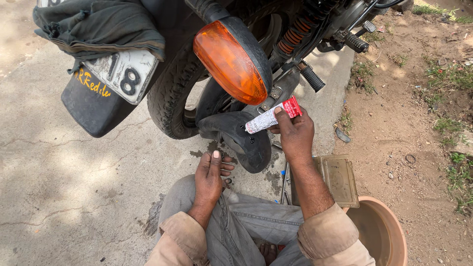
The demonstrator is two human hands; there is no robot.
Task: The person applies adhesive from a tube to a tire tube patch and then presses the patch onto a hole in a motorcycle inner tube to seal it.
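Observation:
My right hand point(295, 135) holds a small red and white tube point(272, 116), its nozzle end pointing left over a black rubber inner tube point(241, 143) that hangs out of the motorcycle's rear tyre point(165, 96). My left hand point(211, 176) rests on my knee just below the inner tube, fingers loosely curled, holding nothing that I can see. An orange turn signal point(229, 61) juts out right above the tube.
A number plate and black mudguard point(101, 93) with a dark cloth point(98, 24) draped above are at the left. A flat metal box lid point(340, 180) and a brown bowl point(382, 231) lie at my right. Footpegs point(313, 78) stick out. Dirt and grass lie to the right.

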